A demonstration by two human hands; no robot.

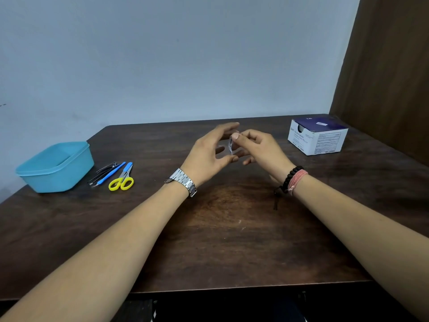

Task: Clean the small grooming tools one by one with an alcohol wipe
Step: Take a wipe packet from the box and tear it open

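Observation:
Above the middle of the table my right hand (260, 147) pinches a small alcohol wipe packet (230, 145) between thumb and fingers, held on edge. My left hand (209, 149) hovers beside it with fingers spread and relaxed, thumb near the packet's lower edge; I cannot tell if it touches. At the left lie the grooming tools: yellow-handled scissors (123, 178), a blue-handled tool (111, 173), black tweezers (98, 177) and a nail clipper (107, 166).
A light-blue plastic tub (55, 168) stands at the far left of the dark wooden table (220, 240). A white and navy wipe box (318, 135) sits at the back right. A wall runs behind, a brown panel at the right.

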